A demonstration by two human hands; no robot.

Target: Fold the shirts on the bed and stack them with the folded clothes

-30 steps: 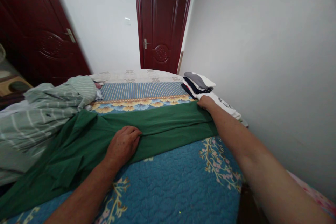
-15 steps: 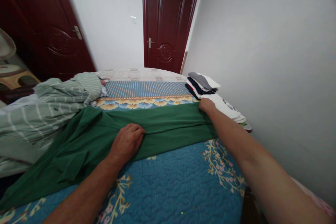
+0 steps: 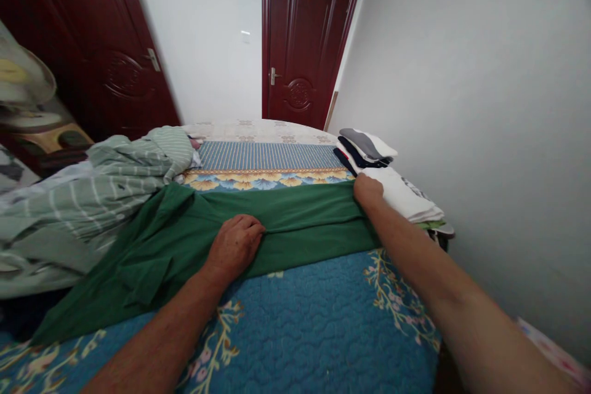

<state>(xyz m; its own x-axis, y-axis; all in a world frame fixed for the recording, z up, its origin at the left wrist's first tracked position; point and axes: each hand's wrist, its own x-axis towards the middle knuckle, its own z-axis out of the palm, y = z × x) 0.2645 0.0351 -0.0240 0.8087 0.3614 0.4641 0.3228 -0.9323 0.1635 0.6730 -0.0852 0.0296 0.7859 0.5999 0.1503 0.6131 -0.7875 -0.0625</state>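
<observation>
A long green garment [image 3: 305, 206] is spread sideways across the bed, a crease running along its right half. My left hand [image 3: 237, 243] rests on its middle, fingers curled down and pinching cloth at the crease. At the far right corner, my right hand [image 3: 368, 189] is closed on the garment's edge, its fingertips hidden. Toward the left the green cloth widens, lies wrinkled and shows a loose flap. Part of its right end is behind my right forearm.
Striped pale-green clothes [image 3: 115, 191] lie heaped at the left, touching the green garment. Folded clothes [image 3: 367, 146] are stacked at the back right, beside a folded white garment [image 3: 401, 194]. A blue quilted bedspread [image 3: 314, 320] covers the bed; a wall [image 3: 484, 104] borders the right side.
The view has turned slightly left, so everything sits a little farther right in the picture. Both hands keep their places on the green garment.
</observation>
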